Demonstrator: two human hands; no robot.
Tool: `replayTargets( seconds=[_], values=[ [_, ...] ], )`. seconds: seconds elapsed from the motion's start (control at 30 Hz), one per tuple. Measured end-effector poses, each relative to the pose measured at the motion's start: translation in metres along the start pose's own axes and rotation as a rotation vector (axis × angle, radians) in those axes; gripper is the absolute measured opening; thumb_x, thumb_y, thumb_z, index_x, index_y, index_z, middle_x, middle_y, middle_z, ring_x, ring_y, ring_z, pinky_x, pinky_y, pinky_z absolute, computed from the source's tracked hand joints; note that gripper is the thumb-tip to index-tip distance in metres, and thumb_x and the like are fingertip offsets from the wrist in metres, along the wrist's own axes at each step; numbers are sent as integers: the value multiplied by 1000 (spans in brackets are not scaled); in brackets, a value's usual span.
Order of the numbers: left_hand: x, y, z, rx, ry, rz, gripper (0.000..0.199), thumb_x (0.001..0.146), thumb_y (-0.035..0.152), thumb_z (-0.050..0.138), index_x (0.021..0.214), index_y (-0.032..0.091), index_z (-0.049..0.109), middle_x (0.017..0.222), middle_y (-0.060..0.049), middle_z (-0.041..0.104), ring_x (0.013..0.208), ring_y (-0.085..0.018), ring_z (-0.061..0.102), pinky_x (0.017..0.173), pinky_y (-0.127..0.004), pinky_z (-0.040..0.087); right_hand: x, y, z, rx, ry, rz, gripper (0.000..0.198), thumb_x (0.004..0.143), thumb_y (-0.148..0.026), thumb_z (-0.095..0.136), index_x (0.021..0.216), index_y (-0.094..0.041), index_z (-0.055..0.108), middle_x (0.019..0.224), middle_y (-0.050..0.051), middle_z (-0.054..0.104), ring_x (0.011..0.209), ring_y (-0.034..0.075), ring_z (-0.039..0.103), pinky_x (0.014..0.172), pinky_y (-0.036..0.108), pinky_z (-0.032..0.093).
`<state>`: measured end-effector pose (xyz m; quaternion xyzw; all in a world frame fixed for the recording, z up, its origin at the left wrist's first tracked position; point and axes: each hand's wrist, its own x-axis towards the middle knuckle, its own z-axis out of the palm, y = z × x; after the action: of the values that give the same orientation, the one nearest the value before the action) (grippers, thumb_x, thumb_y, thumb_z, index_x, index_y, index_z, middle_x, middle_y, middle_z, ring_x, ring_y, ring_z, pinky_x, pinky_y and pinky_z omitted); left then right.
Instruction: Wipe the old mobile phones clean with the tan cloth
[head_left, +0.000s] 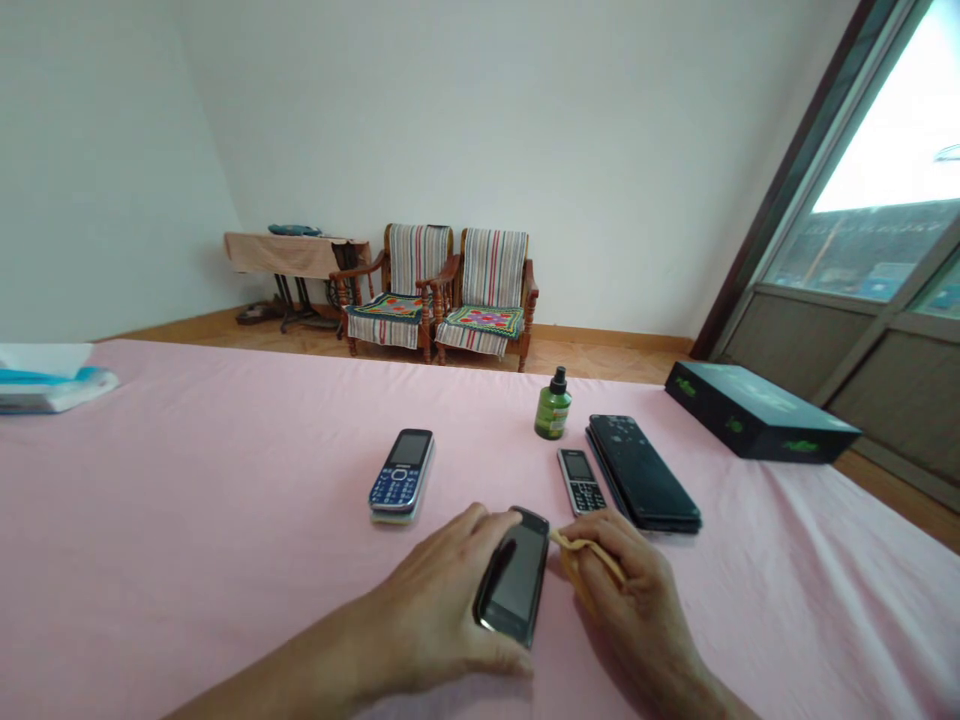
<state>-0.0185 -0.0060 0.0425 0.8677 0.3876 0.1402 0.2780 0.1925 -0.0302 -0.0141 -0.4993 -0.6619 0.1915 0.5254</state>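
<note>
Slipping could be caused if the phone gripped by the left hand is pushed with the right hand's pinched cloth.

Daylight comes from the right, the window burnt white up top. Glare washes the box; a soft shadow sits under the right hand. The wall is evenly bright. Edges stretch and lean; small lettering blurs.

Sole view, from wearer's head, faces forward and down across pink cloth; left hand and right hand close in lower foreground, armchairs and pale wall far beyond.
</note>
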Motion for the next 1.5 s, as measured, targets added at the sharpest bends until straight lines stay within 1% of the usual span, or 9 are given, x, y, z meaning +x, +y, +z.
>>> replayTargets(
  seconds=[0.1,0.23,0.37,0.53,0.7,0.87,1.13,1.3,1.5],
  values=[
    [9,-24,-7,-47,-45,119,100,55,54,85,139,21,43,140,-15,48,128,-37,44,108,-50,35,-1,0,1,4,32,9,20,86,-13,48,83,-20,67,87,6,64,79,18,62,66,27,48],
    [19,-49,-7,-25,-161,113,123,51,58,85,151,20,24,157,-19,24,142,-42,24,114,-58,21,2,2,1,12,63,60,19,87,-19,50,92,-19,69,92,7,68,84,20,65,70,28,51],
    [23,-47,1,-6,-150,160,127,49,56,86,152,19,21,152,-18,33,138,-41,30,114,-55,23,19,0,-1,4,47,108,24,84,-25,56,104,-17,67,94,8,70,83,20,67,72,29,53],
    [24,-36,8,-51,-46,217,120,47,56,86,148,22,30,138,-13,48,123,-38,44,110,-54,27,41,-5,4,-174,-99,-30,17,84,-14,52,86,-19,68,80,4,66,73,18,62,65,28,48],
    [23,-35,9,-63,-25,173,105,50,59,84,140,23,43,130,-12,51,118,-35,45,107,-50,33,34,2,13,-336,-237,-160,28,79,-2,48,87,-19,69,82,5,61,80,20,56,73,32,47],
    [21,-30,14,-54,18,142,98,50,58,84,132,18,48,125,-12,53,113,-34,48,102,-49,38,24,-2,11,-316,-331,-167,32,80,0,43,92,-18,67,87,8,57,83,22,54,73,35,47],
    [20,-38,17,-91,-60,213,133,53,62,83,154,24,6,152,-15,30,135,-41,30,112,-56,22,7,-21,14,-152,-431,-146,27,73,2,45,78,-20,61,87,5,58,85,21,56,73,33,46],
    [21,-37,17,-106,-66,222,141,48,60,85,154,25,0,144,-15,41,127,-40,38,110,-57,26,7,-23,13,-15,-457,-129,34,72,4,48,87,-20,66,91,3,61,86,18,58,73,28,47],
    [18,-32,22,-100,0,204,141,47,56,87,154,25,0,144,-15,39,125,-38,40,110,-57,27,26,-3,9,-232,-304,-113,29,82,-2,46,89,-19,68,85,5,58,81,19,57,72,31,47]
  ],
)
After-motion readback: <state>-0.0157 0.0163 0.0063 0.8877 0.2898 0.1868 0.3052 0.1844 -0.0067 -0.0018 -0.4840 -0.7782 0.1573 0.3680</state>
